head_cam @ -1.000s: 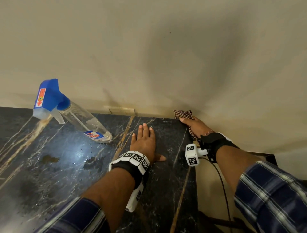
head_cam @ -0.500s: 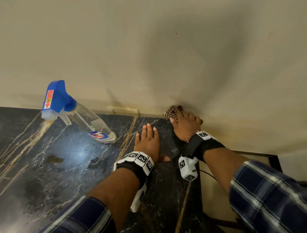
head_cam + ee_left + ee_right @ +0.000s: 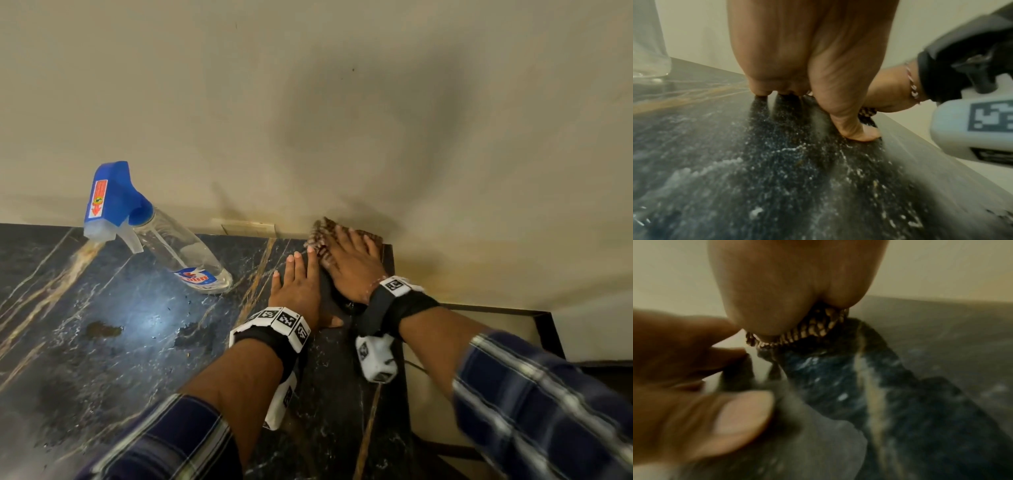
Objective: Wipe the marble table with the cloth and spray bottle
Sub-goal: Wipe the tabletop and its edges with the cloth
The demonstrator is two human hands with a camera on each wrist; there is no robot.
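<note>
On the dark marble table [image 3: 102, 377] my left hand [image 3: 298, 281] lies flat, fingers straight and thumb out to the side. Right beside it, my right hand [image 3: 352, 263] presses a checked cloth [image 3: 320, 233] onto the table's back right corner, against the wall; its fingers lie spread over the cloth. In the right wrist view the cloth [image 3: 807, 331] shows under the palm, with my left hand's fingers [image 3: 684, 369] at the left. The clear spray bottle [image 3: 178, 253] with a blue trigger head [image 3: 116, 198] stands at the back, left of both hands.
A beige wall [image 3: 342, 120] runs along the table's back edge. The table's right edge [image 3: 394, 274] ends just past my right hand, with a dark frame [image 3: 544, 329] beyond it. Dark spots [image 3: 102, 330] mark the marble left of my left arm.
My right hand has slid the cloth left along the wall, from off the table's right edge onto the back corner, close to my left hand. The left hand and bottle stay put.
</note>
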